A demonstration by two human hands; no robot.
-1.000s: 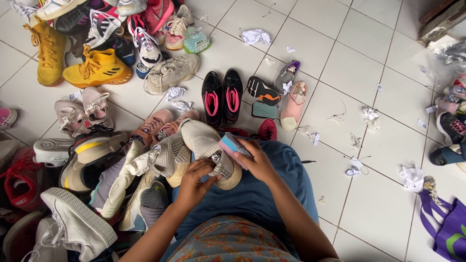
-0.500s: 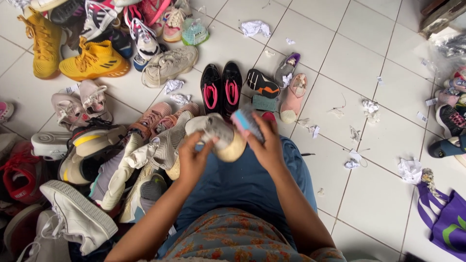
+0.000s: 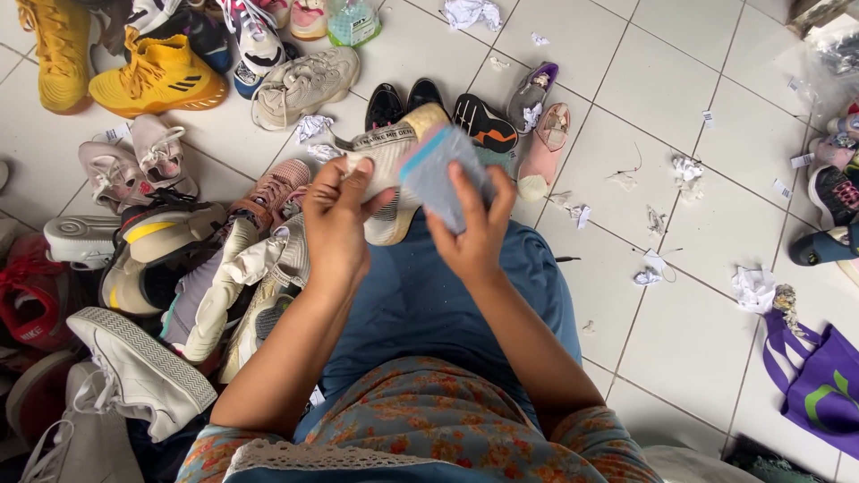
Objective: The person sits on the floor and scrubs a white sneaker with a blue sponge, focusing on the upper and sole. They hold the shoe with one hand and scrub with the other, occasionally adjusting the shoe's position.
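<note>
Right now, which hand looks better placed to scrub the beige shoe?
Probably the right hand: it holds the brush against the beige shoe, while the left hand grips that shoe.

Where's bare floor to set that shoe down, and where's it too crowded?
Most open: white tiles right of the blue lap, bordered by paper scraps and the purple bag. Smaller patch between the pink shoe and the scraps. Crowded: the shoe pile by the left hand. The right hand holds a brush against the beige shoe.
</note>
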